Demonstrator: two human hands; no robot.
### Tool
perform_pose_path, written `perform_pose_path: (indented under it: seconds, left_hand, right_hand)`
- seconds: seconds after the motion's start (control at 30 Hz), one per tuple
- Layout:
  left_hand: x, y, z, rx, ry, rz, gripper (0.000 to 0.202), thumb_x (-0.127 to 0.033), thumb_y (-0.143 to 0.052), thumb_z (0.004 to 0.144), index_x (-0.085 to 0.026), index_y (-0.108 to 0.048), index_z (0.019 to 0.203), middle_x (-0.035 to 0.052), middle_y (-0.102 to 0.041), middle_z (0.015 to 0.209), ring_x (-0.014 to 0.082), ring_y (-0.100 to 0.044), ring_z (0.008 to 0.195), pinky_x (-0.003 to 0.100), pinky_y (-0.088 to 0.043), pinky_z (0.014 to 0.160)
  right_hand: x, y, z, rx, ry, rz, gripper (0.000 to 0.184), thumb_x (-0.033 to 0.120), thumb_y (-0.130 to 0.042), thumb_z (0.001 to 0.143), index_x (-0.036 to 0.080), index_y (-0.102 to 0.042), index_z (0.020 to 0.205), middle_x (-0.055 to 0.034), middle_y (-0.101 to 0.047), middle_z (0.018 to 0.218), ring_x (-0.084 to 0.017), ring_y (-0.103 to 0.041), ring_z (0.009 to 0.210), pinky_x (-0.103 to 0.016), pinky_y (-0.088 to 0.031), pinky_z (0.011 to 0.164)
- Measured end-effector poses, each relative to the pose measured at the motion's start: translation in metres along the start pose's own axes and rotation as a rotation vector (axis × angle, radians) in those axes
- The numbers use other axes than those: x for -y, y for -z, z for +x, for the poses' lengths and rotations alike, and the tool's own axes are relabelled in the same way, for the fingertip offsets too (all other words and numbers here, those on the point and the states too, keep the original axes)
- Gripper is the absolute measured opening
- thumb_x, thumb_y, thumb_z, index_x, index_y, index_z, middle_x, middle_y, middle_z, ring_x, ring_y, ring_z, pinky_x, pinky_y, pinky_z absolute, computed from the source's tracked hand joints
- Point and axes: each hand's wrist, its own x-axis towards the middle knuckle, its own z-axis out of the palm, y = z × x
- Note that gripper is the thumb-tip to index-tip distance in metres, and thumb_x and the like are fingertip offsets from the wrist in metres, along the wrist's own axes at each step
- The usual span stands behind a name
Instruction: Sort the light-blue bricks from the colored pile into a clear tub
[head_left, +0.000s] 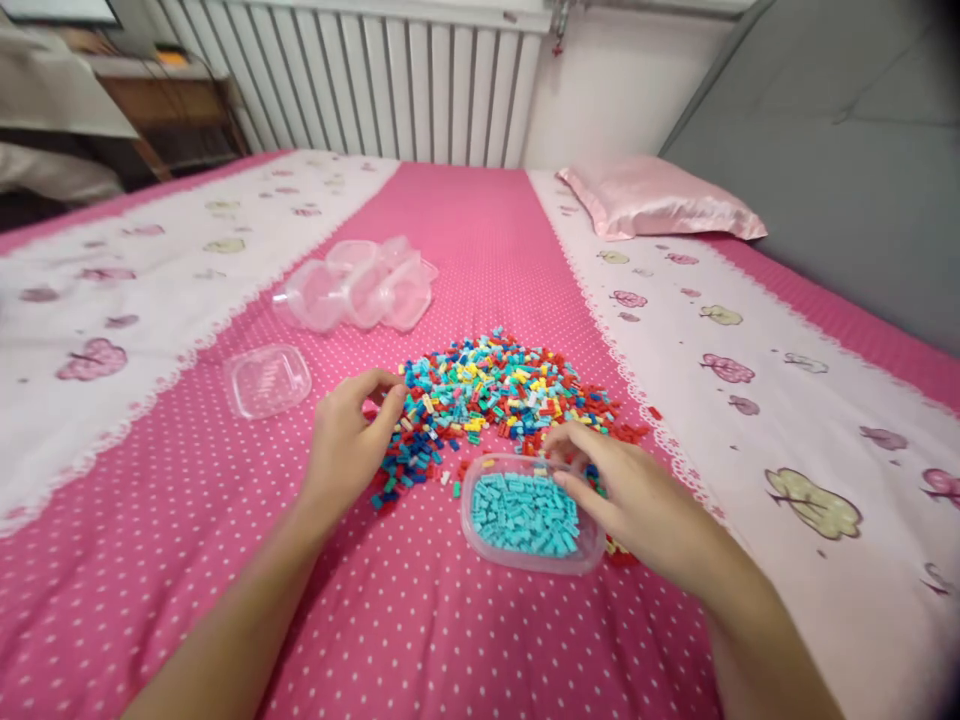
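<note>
Small building bricks (480, 385) in many colours lie in a loose heap. At its left edge is my left hand (352, 430), with thumb and index finger curled close together in a pinch; whatever is between their tips is too small to make out. In front of the heap stands a clear plastic container (469, 535) holding turquoise bricks (525, 515). My right hand (615, 485) is at its back right corner, thumb over the inner side of the rim and fingers curled beyond it. Those fingertips are partly hidden.
A clear lid (268, 382) lies to the left on the pink dotted bedspread (390, 620). Behind it are several stacked clear containers (360, 285). A pink pillow (660, 198) rests at the back right, near the grey headboard (840, 150). A white radiator (360, 80) lines the wall.
</note>
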Motion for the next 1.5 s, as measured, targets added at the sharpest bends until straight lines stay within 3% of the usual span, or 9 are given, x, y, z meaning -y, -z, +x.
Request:
perform_pose_path:
  seconds: [0.13,0.23,0.47,0.8,0.93,1.07,1.27,1.37,1.5]
  left_hand:
    - [0.016,0.005,0.008,-0.021,0.054,0.052,0.023,-0.034,-0.05,0.092,-0.017,-0.065,0.086,0.0032,-0.071,0.085,0.0199,-0.063,0.08,0.032,-0.045,0.074]
    - [0.02,-0.001,0.005,0.007,-0.059,0.097,0.02,-0.032,-0.053,0.091,-0.018,-0.067,0.085,0.0045,-0.071,0.089,0.0221,-0.062,0.087,0.035,-0.044,0.081]
    - [0.004,-0.027,-0.012,0.119,-0.16,0.341,0.023,-0.046,-0.069,0.085,-0.023,-0.071,0.086,0.0057,-0.065,0.097,0.0269,-0.056,0.096,0.042,-0.04,0.086]
    - [-0.001,-0.034,-0.012,0.144,-0.146,0.432,0.018,-0.037,-0.066,0.087,-0.02,-0.069,0.08,0.0069,-0.063,0.098,0.029,-0.054,0.099,0.046,-0.038,0.089]
    - [0.002,-0.03,-0.011,0.114,-0.177,0.331,0.014,-0.034,-0.068,0.086,-0.02,-0.069,0.083,0.0058,-0.062,0.098,0.0272,-0.055,0.098,0.045,-0.036,0.089]
    - [-0.007,-0.02,-0.012,0.088,-0.222,0.04,0.01,-0.031,-0.07,0.086,-0.021,-0.069,0.083,0.004,-0.061,0.097,0.0245,-0.055,0.098,0.042,-0.034,0.091]
    - [-0.029,-0.013,-0.022,0.385,-0.195,-0.549,0.017,-0.039,-0.069,0.087,-0.023,-0.068,0.089,0.0025,-0.055,0.099,0.0198,-0.055,0.096,0.033,-0.04,0.089]
    - [-0.035,-0.014,-0.027,0.51,-0.181,-0.632,0.02,-0.044,-0.07,0.087,-0.023,-0.069,0.089,0.0022,-0.056,0.1,0.0195,-0.054,0.097,0.032,-0.04,0.09]
    - [-0.037,-0.014,-0.029,0.544,-0.189,-0.642,0.022,-0.046,-0.07,0.086,-0.023,-0.071,0.086,0.0019,-0.057,0.099,0.0188,-0.055,0.096,0.032,-0.04,0.089]
  right_hand:
    - [-0.007,-0.006,0.004,0.017,0.009,0.024,0.018,0.016,-0.049,0.094,0.025,-0.062,0.103,-0.0024,-0.071,0.092,-0.021,-0.066,0.084,-0.033,-0.048,0.075]
    - [-0.005,-0.004,0.004,0.029,-0.027,0.041,0.016,0.021,-0.05,0.094,0.025,-0.064,0.1,-0.0022,-0.071,0.09,-0.02,-0.066,0.084,-0.031,-0.047,0.075]
    - [0.015,-0.003,0.001,0.108,-0.026,0.087,0.015,0.018,-0.052,0.094,0.026,-0.065,0.094,0.002,-0.07,0.084,-0.017,-0.065,0.079,-0.028,-0.043,0.071]
    - [0.027,-0.017,0.002,0.166,0.075,0.174,0.015,0.009,-0.057,0.091,0.023,-0.062,0.09,0.0037,-0.069,0.088,-0.014,-0.062,0.082,-0.025,-0.042,0.072]
    - [0.026,-0.015,0.005,0.143,0.057,0.217,0.008,0.018,-0.06,0.094,0.024,-0.064,0.097,0.003,-0.068,0.087,-0.014,-0.062,0.079,-0.026,-0.043,0.07]
    - [0.024,-0.013,0.008,-0.023,0.093,0.249,0.008,0.02,-0.059,0.096,0.025,-0.064,0.099,0.0017,-0.068,0.099,-0.014,-0.062,0.088,-0.027,-0.045,0.079]
    - [0.029,-0.016,0.009,-0.176,0.299,0.326,0.018,0.011,-0.064,0.092,0.025,-0.066,0.104,0.0023,-0.065,0.1,-0.012,-0.061,0.092,-0.024,-0.045,0.083]
    - [0.032,-0.018,0.01,-0.218,0.412,0.329,0.014,0.009,-0.068,0.089,0.022,-0.068,0.097,0.0015,-0.064,0.096,-0.011,-0.061,0.092,-0.023,-0.045,0.084]
    - [0.033,-0.019,0.009,-0.231,0.463,0.295,0.009,0.009,-0.066,0.09,0.019,-0.068,0.091,0.0004,-0.064,0.091,-0.012,-0.061,0.088,-0.025,-0.046,0.081]
